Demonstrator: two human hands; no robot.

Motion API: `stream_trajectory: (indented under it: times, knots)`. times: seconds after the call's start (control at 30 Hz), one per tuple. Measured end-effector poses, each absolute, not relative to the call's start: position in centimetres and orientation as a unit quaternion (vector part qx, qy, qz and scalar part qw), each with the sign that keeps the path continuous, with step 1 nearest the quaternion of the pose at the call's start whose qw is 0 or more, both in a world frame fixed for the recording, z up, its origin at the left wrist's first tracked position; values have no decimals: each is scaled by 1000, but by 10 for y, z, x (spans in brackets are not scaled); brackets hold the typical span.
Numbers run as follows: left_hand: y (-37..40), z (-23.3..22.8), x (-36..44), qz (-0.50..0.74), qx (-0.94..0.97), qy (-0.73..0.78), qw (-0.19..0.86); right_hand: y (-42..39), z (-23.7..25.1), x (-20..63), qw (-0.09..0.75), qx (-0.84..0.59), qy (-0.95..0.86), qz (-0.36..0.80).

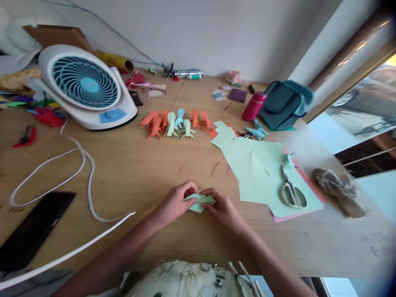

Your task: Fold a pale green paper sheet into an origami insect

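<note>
Low over the front of the wooden table, a small folded piece of light green paper (196,207) is pinched between both hands. My left hand (178,201) grips its left side between thumb and fingers. On the right side, my right hand (223,209) holds it the same way, thumb below and fingers above. Part of the paper is hidden behind the fingertips. Beyond my hands stands a cluster of folded paper figures (171,124) in orange, pale green and blue. To the right lie light green paper sheets (252,173), with scissors (292,193) resting on them.
A white fan (86,84) stands at the back left, its white cable (89,165) looping over the table. A black phone (34,231) lies at the left front. Toward the right are a pink bottle (253,106), a teal bag (284,105) and a crumpled grey-brown cloth item (338,190).
</note>
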State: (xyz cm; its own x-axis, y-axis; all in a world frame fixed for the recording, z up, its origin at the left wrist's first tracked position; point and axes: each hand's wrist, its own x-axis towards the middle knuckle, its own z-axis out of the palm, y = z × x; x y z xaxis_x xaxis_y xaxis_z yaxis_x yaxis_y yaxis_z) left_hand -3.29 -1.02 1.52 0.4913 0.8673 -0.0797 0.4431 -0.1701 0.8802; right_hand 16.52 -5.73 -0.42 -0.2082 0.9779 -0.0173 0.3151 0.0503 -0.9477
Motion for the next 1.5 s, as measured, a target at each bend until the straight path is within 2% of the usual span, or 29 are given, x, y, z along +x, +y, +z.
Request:
stream_trajectory:
  times: [0.2,0.37,0.6,0.77,1.0,1.13,1.37,1.5]
  knots:
    - [-18,5,-34,232,797,422,364,-65,1,169,297,-515,-743,307]
    - [-25,1,-34,195,873,401,197,-65,-1,172,262,-518,-773,254]
    - [-23,3,-25,153,864,390,280,-55,4,168,189,-572,-746,285]
    - [-19,5,-18,118,854,420,282,-47,11,167,149,-595,-726,311]
    - [-14,6,-14,96,854,424,285,-41,17,169,141,-596,-711,344]
    - [-15,3,-16,115,873,398,257,-44,10,168,135,-588,-735,309]
    - [-23,-1,-25,160,916,320,180,-62,-8,171,204,-536,-790,215]
    - [-27,-6,-29,174,929,304,120,-71,-9,173,207,-506,-826,137]
